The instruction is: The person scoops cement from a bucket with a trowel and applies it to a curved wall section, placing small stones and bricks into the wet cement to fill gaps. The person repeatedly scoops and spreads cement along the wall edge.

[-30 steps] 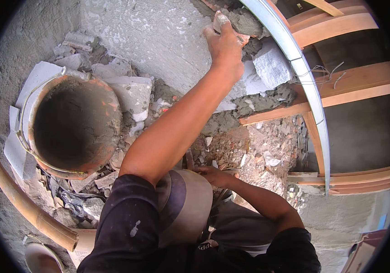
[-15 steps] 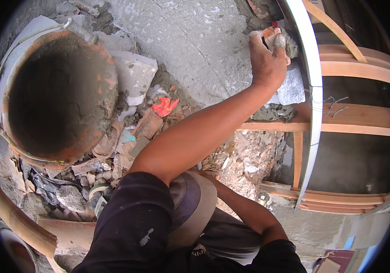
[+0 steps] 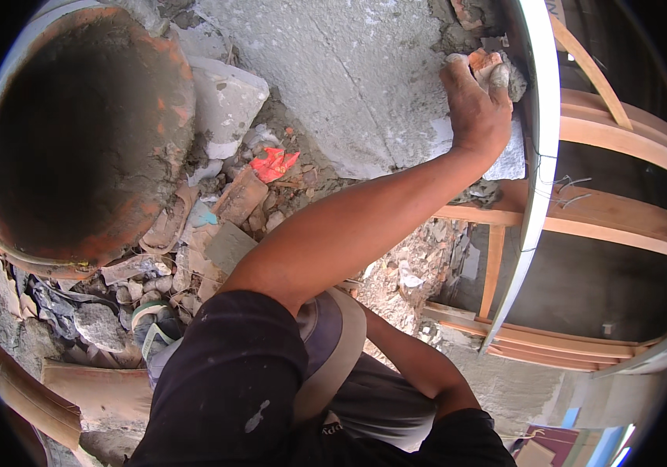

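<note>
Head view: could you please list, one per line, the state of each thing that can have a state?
Left hand: closed on the brick piece
Brick piece: broken, held
Right hand: hidden
Bucket: open-topped, smeared with mortar; its depth is too dark to read
Red scrap: crumpled
Pale slab: specked with mortar
Left sleeve: stained with a pale spot
</note>
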Demonstrator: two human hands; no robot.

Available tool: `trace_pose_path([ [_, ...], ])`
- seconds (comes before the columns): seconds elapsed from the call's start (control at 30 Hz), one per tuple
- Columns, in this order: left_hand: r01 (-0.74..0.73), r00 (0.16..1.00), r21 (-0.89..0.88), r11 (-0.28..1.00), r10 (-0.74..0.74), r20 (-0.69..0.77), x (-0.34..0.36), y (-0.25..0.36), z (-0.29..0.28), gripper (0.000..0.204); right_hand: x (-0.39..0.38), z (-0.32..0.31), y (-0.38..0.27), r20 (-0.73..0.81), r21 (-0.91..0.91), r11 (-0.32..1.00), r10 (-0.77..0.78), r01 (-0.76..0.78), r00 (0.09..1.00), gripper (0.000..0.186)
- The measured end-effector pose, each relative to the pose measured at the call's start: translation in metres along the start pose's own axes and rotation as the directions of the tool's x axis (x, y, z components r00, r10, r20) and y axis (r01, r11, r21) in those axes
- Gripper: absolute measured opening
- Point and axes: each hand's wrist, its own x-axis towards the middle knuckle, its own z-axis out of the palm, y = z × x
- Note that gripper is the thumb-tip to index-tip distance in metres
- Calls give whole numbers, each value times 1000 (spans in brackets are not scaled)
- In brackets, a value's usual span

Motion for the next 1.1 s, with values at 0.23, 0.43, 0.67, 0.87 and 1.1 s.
trace_pose_path([
  [0.23, 11, 1000, -21, 1000, -11, -19, 4, 2, -4, 43, 4, -1, -12, -8, 70, 990, 121, -120, 993, 58],
  [0.43, -220, 923, 426, 877, 328, -198, 6, -9, 12, 39, 7, -2, 3, 31, 107, 982, 152, -155, 988, 56],
  [0.67, -38, 996, 76, 996, 44, -79, 11, 2, 16, 41, -1, 8, 20, -128, 151, 981, 138, -118, 982, 59],
  [0.87, 23, 996, 101, 995, -14, -91, 14, 8, 10, 49, 5, 5, 18, -4, 347, 928, 145, -135, 989, 64],
  [1.1, 82, 993, 118, 990, -71, -93, 22, 14, 15, 56, 2, 7, -25, -53, 264, 965, 28, -14, 998, 58],
])
